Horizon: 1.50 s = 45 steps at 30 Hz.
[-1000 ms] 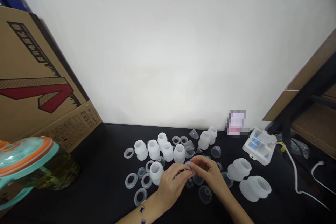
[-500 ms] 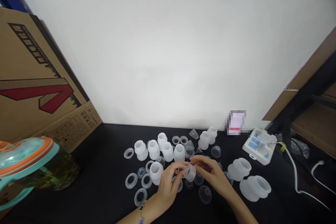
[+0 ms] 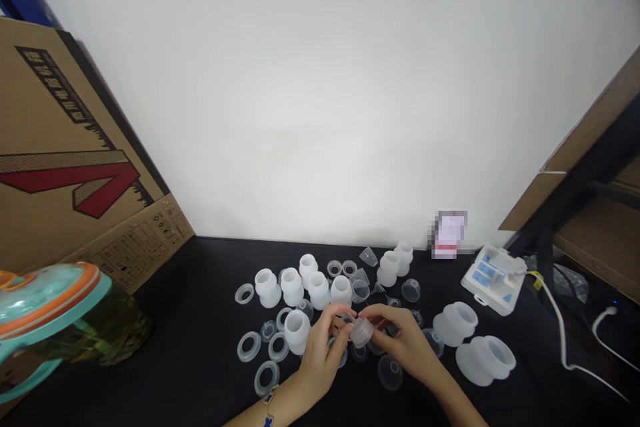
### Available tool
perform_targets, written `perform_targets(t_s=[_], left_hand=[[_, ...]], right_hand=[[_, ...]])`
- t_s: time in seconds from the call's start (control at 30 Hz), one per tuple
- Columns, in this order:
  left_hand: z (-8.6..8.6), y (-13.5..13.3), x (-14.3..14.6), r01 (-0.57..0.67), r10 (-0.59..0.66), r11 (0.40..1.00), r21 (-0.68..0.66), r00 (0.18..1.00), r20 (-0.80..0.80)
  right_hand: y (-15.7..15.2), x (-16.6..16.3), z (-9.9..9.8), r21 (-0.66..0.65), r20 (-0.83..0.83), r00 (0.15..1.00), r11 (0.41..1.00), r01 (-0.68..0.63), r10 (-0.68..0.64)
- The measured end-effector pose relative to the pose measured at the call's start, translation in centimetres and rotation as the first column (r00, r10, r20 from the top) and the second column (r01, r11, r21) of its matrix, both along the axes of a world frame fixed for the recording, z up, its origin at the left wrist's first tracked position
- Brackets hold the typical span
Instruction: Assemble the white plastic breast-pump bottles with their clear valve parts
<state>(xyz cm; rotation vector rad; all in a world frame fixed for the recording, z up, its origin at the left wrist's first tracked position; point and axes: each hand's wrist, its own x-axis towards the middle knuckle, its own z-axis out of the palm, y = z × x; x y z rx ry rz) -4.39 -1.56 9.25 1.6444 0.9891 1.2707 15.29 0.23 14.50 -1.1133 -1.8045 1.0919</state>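
Between my two hands is a small translucent screw collar (image 3: 361, 332), held just above the dark table. My left hand (image 3: 325, 340) pinches its left side with thumb and fingertips; a bracelet circles that wrist. On the opposite side, my right hand (image 3: 400, 335) grips it with bent fingers. Whether a teat sits inside the collar cannot be made out. Close to my left hand stands a small white bottle (image 3: 297, 332), with several loose collar rings (image 3: 267, 377) left of it. A clear teat-shaped piece (image 3: 390, 372) lies below my right hand.
More white bottles (image 3: 293, 287) stand behind my hands. Two larger white bottles (image 3: 484, 360) lie tilted at right. Beyond them are a white compartment box (image 3: 493, 280) and a white cable (image 3: 565, 340). A lidded jar (image 3: 100, 320) and a carton (image 3: 65, 147) flank the left.
The collar has been turned between my fingers, so its ridged side now shows more. Both hands stay in nearly the same place. The view has shifted very slightly.
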Motion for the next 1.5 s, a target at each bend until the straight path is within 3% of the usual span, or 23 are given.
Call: perform_targets(t_s=[0.17,0.33,0.47,0.63,1.1,1.5], left_hand=[[-0.5,0.0,-0.2,0.037,-0.038,0.999,0.018,0.998,0.050],[-0.3,-0.1,0.0,0.018,-0.016,0.998,0.054,0.999,-0.036],[0.5,-0.1,0.3,-0.018,0.020,1.000,0.025,0.996,-0.086],[1.1,0.0,0.4,0.037,-0.039,0.999,-0.021,0.997,-0.066],[0.7,0.2,0.3,0.020,-0.022,1.000,-0.014,0.992,-0.122],[1.2,0.1,0.2,0.056,-0.055,0.998,0.010,0.992,-0.115]], right_hand=[[0.2,0.3,0.3,-0.026,-0.038,0.998,0.998,0.053,-0.054],[0.2,0.4,0.0,-0.043,-0.043,0.995,0.995,0.086,-0.088],[0.1,0.2,-0.3,-0.044,-0.032,0.997,0.997,0.063,-0.065],[-0.2,0.0,-0.3,-0.045,-0.053,0.998,0.998,0.044,-0.046],[-0.5,-0.3,-0.4,0.053,-0.041,0.999,0.999,0.006,-0.004],[-0.6,0.0,0.3,0.027,-0.046,0.998,0.999,-0.034,0.035]])
